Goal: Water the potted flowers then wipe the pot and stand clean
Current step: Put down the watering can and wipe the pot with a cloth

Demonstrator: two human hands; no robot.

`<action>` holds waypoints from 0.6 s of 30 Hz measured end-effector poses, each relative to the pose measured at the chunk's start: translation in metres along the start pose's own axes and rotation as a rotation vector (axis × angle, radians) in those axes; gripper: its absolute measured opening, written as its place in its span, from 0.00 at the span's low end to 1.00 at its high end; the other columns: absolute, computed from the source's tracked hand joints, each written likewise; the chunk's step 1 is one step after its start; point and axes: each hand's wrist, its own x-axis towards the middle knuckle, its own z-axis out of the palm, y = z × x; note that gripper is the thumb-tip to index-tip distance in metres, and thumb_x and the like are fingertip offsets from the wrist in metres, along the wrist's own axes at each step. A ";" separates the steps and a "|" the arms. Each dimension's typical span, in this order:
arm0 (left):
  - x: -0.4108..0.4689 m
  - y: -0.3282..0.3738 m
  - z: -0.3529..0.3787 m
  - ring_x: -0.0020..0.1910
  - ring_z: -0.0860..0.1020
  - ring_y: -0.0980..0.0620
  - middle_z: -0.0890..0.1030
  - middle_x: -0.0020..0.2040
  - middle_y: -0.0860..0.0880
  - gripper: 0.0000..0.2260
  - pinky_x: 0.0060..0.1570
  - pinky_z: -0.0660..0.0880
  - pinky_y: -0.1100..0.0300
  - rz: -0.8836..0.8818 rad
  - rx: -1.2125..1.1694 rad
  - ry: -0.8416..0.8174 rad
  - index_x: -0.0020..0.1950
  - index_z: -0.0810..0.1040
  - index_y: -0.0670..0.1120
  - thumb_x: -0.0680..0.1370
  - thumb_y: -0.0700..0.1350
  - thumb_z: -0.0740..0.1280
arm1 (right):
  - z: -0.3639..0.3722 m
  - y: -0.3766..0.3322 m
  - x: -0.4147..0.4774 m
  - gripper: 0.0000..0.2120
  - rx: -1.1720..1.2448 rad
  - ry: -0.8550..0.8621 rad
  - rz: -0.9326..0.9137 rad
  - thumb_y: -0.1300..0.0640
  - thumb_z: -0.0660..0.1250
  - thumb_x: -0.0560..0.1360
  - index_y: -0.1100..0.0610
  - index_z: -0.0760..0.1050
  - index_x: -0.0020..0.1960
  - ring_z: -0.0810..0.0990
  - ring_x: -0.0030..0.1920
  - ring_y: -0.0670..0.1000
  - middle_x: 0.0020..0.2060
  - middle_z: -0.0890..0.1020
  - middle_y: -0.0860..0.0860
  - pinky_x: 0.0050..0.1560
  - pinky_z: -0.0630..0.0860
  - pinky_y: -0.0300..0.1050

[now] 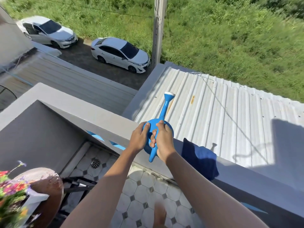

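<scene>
Over balcony parapet (98, 119): blue watering can (165, 112), spout pointing away above corrugated roof (222, 102). Handle gripped by right hand (164, 142); left hand (139, 139) rests on can body. On parapet, rightward: draped blue cloth (200, 158). Lower left: potted flowers (11, 191).

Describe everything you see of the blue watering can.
The watering can is blue, plastic-looking, with a round body, a long spout ending in a white-faced rose, and a tapering handle tail. It is held over the grey balcony ledge, spout pointing away over the metal roof. The right hand grips its handle; the left hand lies against its left side.
</scene>
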 end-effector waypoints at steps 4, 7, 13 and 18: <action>-0.001 -0.001 0.000 0.51 0.78 0.51 0.81 0.53 0.52 0.18 0.53 0.72 0.56 -0.006 0.010 0.009 0.60 0.77 0.51 0.83 0.57 0.52 | -0.004 -0.002 -0.002 0.18 -0.087 -0.007 -0.010 0.45 0.55 0.82 0.59 0.73 0.55 0.68 0.22 0.51 0.30 0.71 0.52 0.26 0.71 0.44; -0.002 -0.003 0.000 0.52 0.78 0.51 0.81 0.55 0.51 0.19 0.55 0.74 0.54 -0.027 0.021 0.018 0.62 0.76 0.51 0.83 0.58 0.52 | -0.013 -0.007 -0.003 0.15 -0.151 -0.037 -0.019 0.48 0.59 0.82 0.59 0.75 0.51 0.75 0.26 0.54 0.33 0.76 0.55 0.33 0.80 0.50; -0.004 0.002 -0.007 0.63 0.76 0.48 0.78 0.65 0.47 0.20 0.59 0.70 0.58 -0.069 -0.004 0.105 0.67 0.73 0.48 0.82 0.57 0.55 | -0.032 -0.007 -0.002 0.11 -0.335 -0.057 -0.003 0.50 0.63 0.81 0.56 0.79 0.48 0.86 0.44 0.59 0.44 0.84 0.60 0.51 0.83 0.57; -0.038 0.068 0.046 0.64 0.75 0.51 0.76 0.66 0.47 0.20 0.62 0.72 0.55 0.157 0.077 0.090 0.67 0.72 0.47 0.81 0.58 0.56 | -0.122 -0.004 -0.027 0.09 -0.194 0.132 -0.163 0.53 0.63 0.81 0.58 0.77 0.55 0.83 0.40 0.51 0.43 0.83 0.56 0.38 0.80 0.43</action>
